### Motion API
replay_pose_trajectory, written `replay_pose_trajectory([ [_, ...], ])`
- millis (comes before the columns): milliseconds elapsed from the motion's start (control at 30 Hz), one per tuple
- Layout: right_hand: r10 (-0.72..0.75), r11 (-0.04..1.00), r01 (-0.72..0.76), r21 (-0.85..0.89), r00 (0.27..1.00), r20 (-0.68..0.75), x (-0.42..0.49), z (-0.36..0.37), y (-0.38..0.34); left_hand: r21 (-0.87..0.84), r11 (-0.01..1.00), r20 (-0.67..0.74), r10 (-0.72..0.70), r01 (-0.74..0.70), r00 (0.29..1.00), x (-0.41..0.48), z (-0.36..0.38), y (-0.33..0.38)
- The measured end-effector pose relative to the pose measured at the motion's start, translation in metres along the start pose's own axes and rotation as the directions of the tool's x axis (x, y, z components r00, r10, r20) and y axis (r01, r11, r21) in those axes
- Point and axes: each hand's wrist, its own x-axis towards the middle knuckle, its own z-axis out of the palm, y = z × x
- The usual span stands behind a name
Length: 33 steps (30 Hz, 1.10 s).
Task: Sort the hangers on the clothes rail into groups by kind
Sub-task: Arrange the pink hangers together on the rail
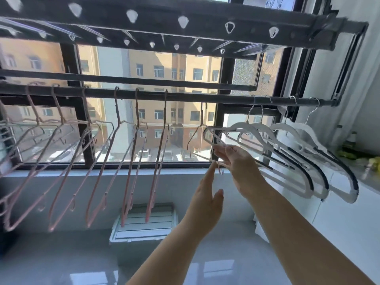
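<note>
A dark clothes rail (185, 97) runs across the window. Several pink wire hangers (131, 161) hang along its left and middle stretch. Several white hangers (287, 140) with black strips hang bunched at its right end. One more pink wire hanger (197, 136) hangs just left of the white group. My right hand (238, 163) pinches that hanger's lower bar. Just below it is my left hand (207, 194), fingers straight, fingertips touching the same bar near its small hook.
A second bar (127, 80) and a drying rack with white clips (183, 21) sit above the rail. A white vent panel (144, 225) lies on the sill below. A counter (349, 212) with yellow items (370, 163) stands at right.
</note>
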Motion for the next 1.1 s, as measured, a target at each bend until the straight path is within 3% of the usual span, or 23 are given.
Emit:
replay_pose_trajectory([
  [133,0.066,0.998,-0.066,0.01,0.998,0.009,-0.008,-0.012,0.019,-0.06,0.989,-0.002,-0.135,0.135,0.991,-0.011,0.001,-0.018],
  [267,0.173,0.984,-0.174,0.03,0.985,0.023,-0.025,-0.027,0.039,0.004,0.98,0.004,-0.198,0.198,0.98,-0.018,0.005,-0.04],
  [400,0.323,0.935,-0.316,0.161,0.946,-0.015,-0.047,-0.051,0.057,0.023,0.938,-0.018,-0.346,0.346,0.938,-0.019,0.002,-0.07],
  [567,0.434,0.87,-0.418,0.26,0.901,-0.001,-0.077,-0.096,0.062,0.234,0.876,-0.099,-0.411,0.423,0.906,-0.027,-0.015,-0.101],
  [700,0.461,0.831,-0.441,0.34,0.887,0.023,-0.097,-0.12,0.058,0.53,0.721,-0.046,-0.501,0.446,0.864,-0.038,-0.042,-0.139],
  [800,0.443,0.834,-0.435,0.34,0.895,0.058,-0.105,-0.127,0.059,0.484,0.763,0.069,-0.521,0.429,0.851,-0.051,-0.06,-0.151],
  [933,0.456,0.86,-0.433,0.27,0.889,-0.028,-0.105,-0.128,0.073,0.086,0.861,0.143,-0.509,0.501,0.849,-0.068,-0.083,-0.144],
  [1000,0.422,0.905,-0.422,0.049,0.884,-0.2,-0.102,-0.126,0.089,0.092,0.858,0.136,-0.514,0.505,0.847,-0.074,-0.092,-0.136],
  [1067,0.311,0.855,-0.443,-0.269,0.854,-0.417,-0.103,-0.121,0.105,0.109,0.856,0.139,-0.517,0.505,0.845,-0.08,-0.095,-0.131],
  [1100,0.262,0.823,-0.449,-0.348,0.843,-0.47,-0.105,-0.116,0.112,0.108,0.852,0.141,-0.523,0.512,0.84,-0.082,-0.096,-0.128],
])
